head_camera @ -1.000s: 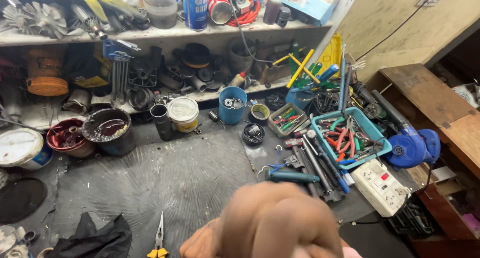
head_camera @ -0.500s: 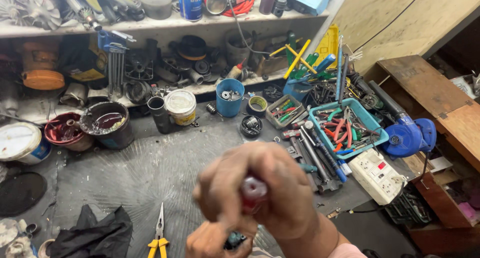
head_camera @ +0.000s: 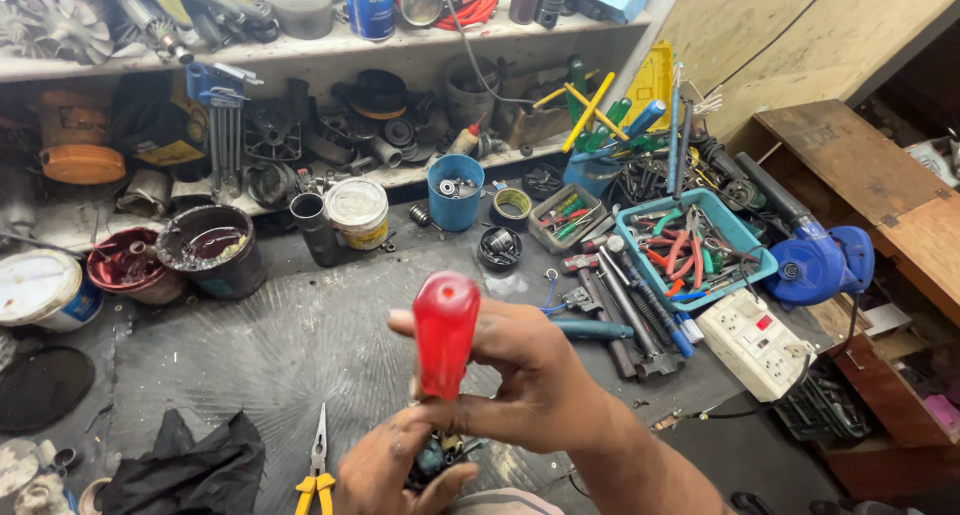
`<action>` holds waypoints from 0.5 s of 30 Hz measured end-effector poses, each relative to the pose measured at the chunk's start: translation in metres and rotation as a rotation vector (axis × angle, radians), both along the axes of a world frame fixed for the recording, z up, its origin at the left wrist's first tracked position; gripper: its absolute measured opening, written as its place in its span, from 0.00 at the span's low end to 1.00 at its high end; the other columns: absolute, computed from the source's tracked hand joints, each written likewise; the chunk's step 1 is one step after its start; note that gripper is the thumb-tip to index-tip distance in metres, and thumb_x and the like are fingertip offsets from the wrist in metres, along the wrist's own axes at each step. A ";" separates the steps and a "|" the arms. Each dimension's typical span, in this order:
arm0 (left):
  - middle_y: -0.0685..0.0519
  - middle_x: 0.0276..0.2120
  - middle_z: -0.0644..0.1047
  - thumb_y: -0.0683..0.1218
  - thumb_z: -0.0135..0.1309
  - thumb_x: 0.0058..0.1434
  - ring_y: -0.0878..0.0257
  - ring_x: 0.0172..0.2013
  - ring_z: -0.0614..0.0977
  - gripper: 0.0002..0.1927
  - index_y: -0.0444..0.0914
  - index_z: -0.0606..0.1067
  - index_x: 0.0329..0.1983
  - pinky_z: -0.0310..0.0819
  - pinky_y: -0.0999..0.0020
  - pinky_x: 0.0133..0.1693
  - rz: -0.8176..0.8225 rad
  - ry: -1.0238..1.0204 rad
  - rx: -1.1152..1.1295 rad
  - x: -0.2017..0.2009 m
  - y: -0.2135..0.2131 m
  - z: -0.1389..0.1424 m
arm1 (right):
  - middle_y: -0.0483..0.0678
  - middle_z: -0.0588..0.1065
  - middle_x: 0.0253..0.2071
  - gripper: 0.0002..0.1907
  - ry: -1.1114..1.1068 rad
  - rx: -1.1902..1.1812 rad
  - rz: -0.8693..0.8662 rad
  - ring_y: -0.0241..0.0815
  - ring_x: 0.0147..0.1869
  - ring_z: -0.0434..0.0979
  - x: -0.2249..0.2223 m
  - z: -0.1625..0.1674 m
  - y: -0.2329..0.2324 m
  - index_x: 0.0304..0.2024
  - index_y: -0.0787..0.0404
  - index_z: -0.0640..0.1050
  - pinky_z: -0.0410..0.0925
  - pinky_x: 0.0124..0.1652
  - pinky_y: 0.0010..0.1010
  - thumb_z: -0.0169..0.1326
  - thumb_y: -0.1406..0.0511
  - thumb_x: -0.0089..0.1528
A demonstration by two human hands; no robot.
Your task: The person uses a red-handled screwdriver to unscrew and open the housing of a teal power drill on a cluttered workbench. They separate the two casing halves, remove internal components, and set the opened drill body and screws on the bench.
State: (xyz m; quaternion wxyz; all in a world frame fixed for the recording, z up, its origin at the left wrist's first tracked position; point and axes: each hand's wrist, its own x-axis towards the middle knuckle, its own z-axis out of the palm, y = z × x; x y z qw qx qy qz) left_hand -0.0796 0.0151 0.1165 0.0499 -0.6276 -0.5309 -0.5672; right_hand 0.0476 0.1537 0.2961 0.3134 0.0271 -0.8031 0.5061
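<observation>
Right hand (head_camera: 530,375) was clamped on a screwdriver with a red handle (head_camera: 444,333), fingers wrapped round the lower part of the handle, handle upright with the butt end up. Shaft hidden below the grip. Left hand (head_camera: 400,470) sat directly under the right, closed round a small dark part (head_camera: 432,462) with a bluish bit showing; couldn't tell what the part was. Screwdriver tip seemed to go down into it, contact not visible.

Both hands were held above the grey desk (head_camera: 260,355), not resting on it.

Just left of the left hand: yellow-handled pliers (head_camera: 317,470) flat on the desk, jaws pointing away from the person. Further left, a black rag (head_camera: 185,470).

Right of the right hand and beyond it: a row of long tools and a teal-handled one (head_camera: 592,328), then a white power strip (head_camera: 756,342). Past those, a teal tray (head_camera: 690,245) of pliers and cutters, and a blue blower (head_camera: 820,263) at its right.

Straight ahead, well apart: blue cup (head_camera: 455,190), white tub (head_camera: 357,213), dark pot (head_camera: 212,250), red bowl (head_camera: 128,265). Shelves (head_camera: 330,50) behind them, packed with parts and cans.
</observation>
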 end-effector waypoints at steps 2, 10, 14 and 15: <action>0.40 0.44 0.82 0.55 0.69 0.56 0.46 0.43 0.88 0.28 0.35 0.75 0.52 0.83 0.60 0.43 -0.020 -0.027 -0.052 -0.006 -0.003 0.008 | 0.49 0.82 0.39 0.15 -0.035 0.054 -0.043 0.39 0.48 0.85 0.003 -0.014 0.001 0.44 0.66 0.81 0.75 0.59 0.35 0.70 0.72 0.56; 0.41 0.43 0.83 0.54 0.66 0.59 0.47 0.45 0.88 0.26 0.37 0.76 0.55 0.83 0.59 0.45 -0.004 -0.030 -0.086 -0.012 -0.003 0.018 | 0.50 0.82 0.41 0.11 -0.103 -0.522 0.069 0.41 0.48 0.86 0.000 -0.046 0.002 0.43 0.69 0.80 0.80 0.49 0.32 0.66 0.76 0.60; 0.44 0.38 0.84 0.55 0.67 0.58 0.49 0.41 0.89 0.27 0.37 0.77 0.56 0.83 0.59 0.41 -0.005 -0.085 -0.147 -0.007 -0.004 0.015 | 0.51 0.83 0.46 0.11 -0.171 -0.368 0.093 0.40 0.53 0.85 0.003 -0.039 0.001 0.52 0.69 0.80 0.78 0.52 0.29 0.58 0.73 0.66; 0.45 0.38 0.85 0.56 0.67 0.58 0.49 0.41 0.89 0.27 0.38 0.77 0.56 0.83 0.59 0.41 -0.001 -0.094 -0.141 -0.005 -0.004 0.015 | 0.50 0.83 0.46 0.12 -0.182 -0.336 0.079 0.40 0.52 0.85 0.003 -0.036 0.000 0.52 0.68 0.79 0.77 0.52 0.29 0.57 0.73 0.66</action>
